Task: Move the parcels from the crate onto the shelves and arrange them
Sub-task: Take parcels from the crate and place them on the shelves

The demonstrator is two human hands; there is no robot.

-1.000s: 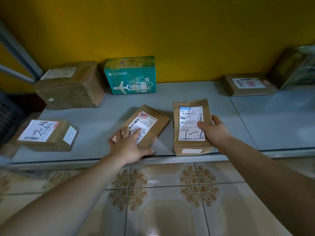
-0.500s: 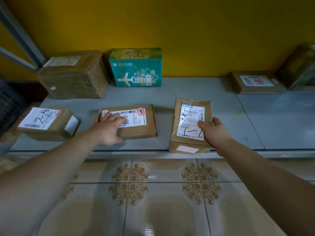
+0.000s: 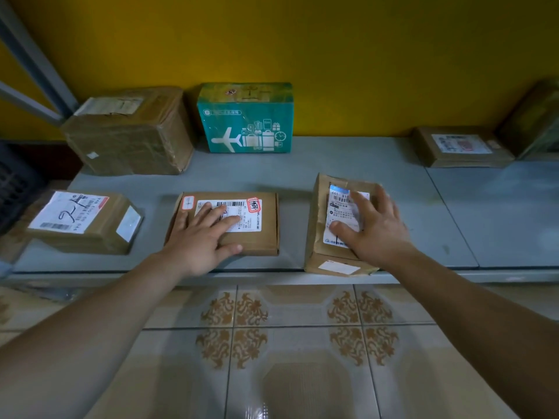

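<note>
A flat brown parcel (image 3: 263, 234) with a white label lies square on the grey shelf (image 3: 438, 225). My left hand (image 3: 202, 237) rests flat on its near left part, fingers straight. To its right sits a taller brown parcel (image 3: 317, 225), slightly turned, its near end at the shelf's front edge. My right hand (image 3: 375, 228) presses on its top with spread fingers, covering much of its label. No crate is in view.
Along the yellow wall stand a large taped box (image 3: 130, 131), a teal box with an aeroplane print (image 3: 245, 119) and a flat labelled parcel (image 3: 459, 146). Another labelled parcel (image 3: 81, 222) sits at front left. Patterned floor tiles (image 3: 296, 343) lie below.
My left hand turned the flat parcel from a slant to square with the shelf edge. My right hand moved from gripping the taller parcel's right side to lying flat on its top.
</note>
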